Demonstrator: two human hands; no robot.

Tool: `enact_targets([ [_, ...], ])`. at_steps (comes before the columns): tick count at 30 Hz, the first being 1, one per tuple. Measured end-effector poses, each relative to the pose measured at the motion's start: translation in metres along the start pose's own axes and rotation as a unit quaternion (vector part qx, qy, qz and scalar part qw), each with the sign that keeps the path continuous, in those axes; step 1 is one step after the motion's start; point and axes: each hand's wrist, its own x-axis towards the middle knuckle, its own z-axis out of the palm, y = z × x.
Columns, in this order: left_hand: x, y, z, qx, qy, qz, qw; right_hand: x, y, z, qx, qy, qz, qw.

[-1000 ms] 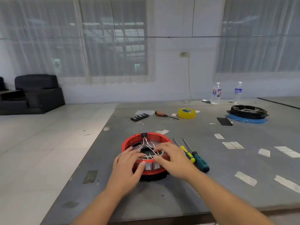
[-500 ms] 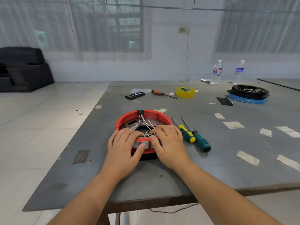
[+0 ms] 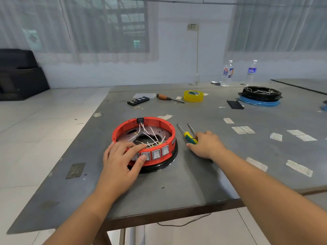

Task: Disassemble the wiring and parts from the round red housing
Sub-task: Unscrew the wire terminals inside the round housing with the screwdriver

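Observation:
The round red housing point(image 3: 155, 123) sits on a black base on the grey table point(image 3: 194, 183). White wires point(image 3: 150, 134) fan from a black connector on its far rim down to a row of white rocker switches point(image 3: 156, 154) on the near wall. My left hand point(image 3: 122, 160) holds the near-left wall, with the fingers over the rim and the thumb on a switch. My right hand point(image 3: 206, 145) lies just right of the housing, fingers curled over the handles of two screwdrivers point(image 3: 189, 136). Only the yellow-green handle and both shafts show.
Farther back lie a black bit case point(image 3: 138, 100), an orange-handled screwdriver point(image 3: 168, 98) and a yellow tape roll point(image 3: 193, 96). A black housing on a blue ring point(image 3: 260, 96), a black card point(image 3: 235, 104) and two water bottles point(image 3: 227, 73) stand at the right. Tape strips dot the table.
My right hand left the housing's near rim and moved right onto the screwdrivers. My left hand stayed on the near-left rim, and the switches now show.

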Motion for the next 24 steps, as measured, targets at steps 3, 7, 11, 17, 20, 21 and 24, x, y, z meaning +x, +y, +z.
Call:
enact_targets([
  [3,0.001,0.002,-0.002,-0.004,-0.005,-0.004,1.0,-0.009,0.001,0.013,0.017,0.037,0.0,0.999],
  [7,0.001,0.003,-0.004,-0.009,-0.017,-0.01,1.0,-0.017,-0.002,0.017,0.038,0.059,0.001,0.998],
  [11,0.004,0.005,-0.006,-0.03,-0.034,-0.022,0.999,-0.015,-0.006,0.012,0.028,0.022,-0.003,0.999],
  [17,0.024,0.001,-0.006,-0.147,-0.047,-0.097,0.983,0.009,0.012,-0.004,0.283,0.03,0.051,0.957],
  [20,0.037,-0.003,0.001,-0.178,-0.048,-0.143,0.972,0.016,0.01,-0.001,0.215,0.015,0.021,0.976],
  [21,0.041,-0.003,0.003,-0.186,-0.047,-0.155,0.969,0.018,0.008,0.001,0.19,0.01,0.014,0.982],
  [24,0.043,0.002,0.01,-0.204,-0.026,-0.197,0.959,0.026,-0.001,0.004,0.106,-0.009,-0.001,0.994],
])
